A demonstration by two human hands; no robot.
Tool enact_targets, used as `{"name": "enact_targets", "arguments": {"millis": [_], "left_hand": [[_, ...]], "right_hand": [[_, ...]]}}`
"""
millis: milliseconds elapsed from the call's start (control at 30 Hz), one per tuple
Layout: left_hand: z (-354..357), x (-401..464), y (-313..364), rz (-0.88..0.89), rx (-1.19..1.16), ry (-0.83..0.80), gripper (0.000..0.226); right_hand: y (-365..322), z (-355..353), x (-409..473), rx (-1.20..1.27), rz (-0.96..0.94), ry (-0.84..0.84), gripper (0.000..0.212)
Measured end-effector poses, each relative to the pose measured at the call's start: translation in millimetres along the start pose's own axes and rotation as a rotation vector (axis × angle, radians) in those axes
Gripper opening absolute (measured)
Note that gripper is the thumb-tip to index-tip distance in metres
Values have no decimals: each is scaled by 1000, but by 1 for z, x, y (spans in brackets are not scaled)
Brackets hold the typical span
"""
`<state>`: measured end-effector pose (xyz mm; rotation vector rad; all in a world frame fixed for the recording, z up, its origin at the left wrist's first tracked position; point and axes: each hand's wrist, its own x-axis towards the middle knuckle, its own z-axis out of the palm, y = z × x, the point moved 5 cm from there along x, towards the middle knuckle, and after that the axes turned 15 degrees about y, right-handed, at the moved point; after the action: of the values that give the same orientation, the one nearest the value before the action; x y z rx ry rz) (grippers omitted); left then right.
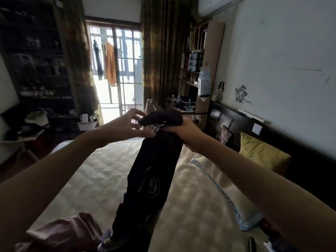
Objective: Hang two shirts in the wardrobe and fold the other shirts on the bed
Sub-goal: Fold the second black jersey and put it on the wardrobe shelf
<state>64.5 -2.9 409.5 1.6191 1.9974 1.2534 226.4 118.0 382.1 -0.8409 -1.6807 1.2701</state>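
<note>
Maroon garment (60,231) lay bunched nearest, at the bed's near edge.

Left to right: the left hand (125,125) hovered with fingers spread, holding nothing, just beside the black shirt (152,179); the right hand (183,127) gripped that shirt's bunched top, its length hanging down over the bed (94,171). Judging by this, folding was in hand; next, the left hand needed to catch a free edge.

Yellow pillow (263,155) lay against the dark headboard (236,120), wall stickers (241,94) above it, wooden bookshelf (198,57) stood beside patterned curtains (160,51), orange garment (111,62) hung outside the barred window (127,66).
</note>
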Motion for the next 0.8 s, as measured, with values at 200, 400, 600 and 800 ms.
{"name": "enact_targets", "arguments": {"millis": [200, 400, 600, 800], "left_hand": [[38, -44, -71, -156, -212, -101, 28], [-39, -24, -56, -92, -418, 226, 25], [-39, -5, 13, 83, -156, 23, 20], [-15, -2, 64, 168, 13, -78, 19]], "right_hand": [[-22, -9, 24, 257, 139, 82, 43], [-11, -66, 33, 105, 153, 203, 43], [-32, -49, 9, -316, -100, -26, 100], [-59, 28, -31, -263, -140, -389, 22]]}}
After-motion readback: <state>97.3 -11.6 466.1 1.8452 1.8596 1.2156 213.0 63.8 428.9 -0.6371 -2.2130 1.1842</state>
